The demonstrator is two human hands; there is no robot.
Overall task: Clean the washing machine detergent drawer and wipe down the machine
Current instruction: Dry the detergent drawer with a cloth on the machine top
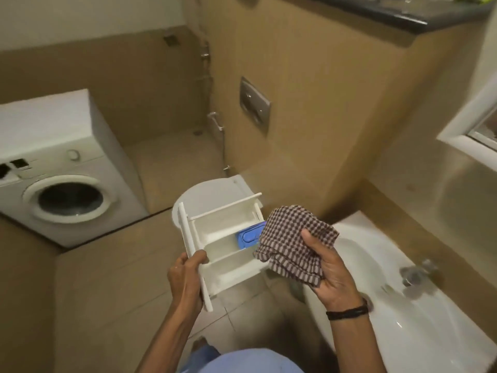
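My left hand point(185, 275) grips the white detergent drawer point(226, 246) by its front panel and holds it in the air in front of me. The drawer has three compartments and a blue insert point(248, 236) at its far end. My right hand point(326, 273) holds a crumpled brown-and-white checked cloth point(293, 243) against the drawer's right end, partly covering the blue insert. The white front-loading washing machine point(53, 168) stands at the left, well away from both hands, with its door shut.
A white washbasin point(376, 278) with a chrome tap point(415, 275) is at the lower right. A toilet with a closed white lid point(207, 192) sits just behind the drawer, below a flush plate point(254, 102). A dark counter point(403, 12) runs along the top right.
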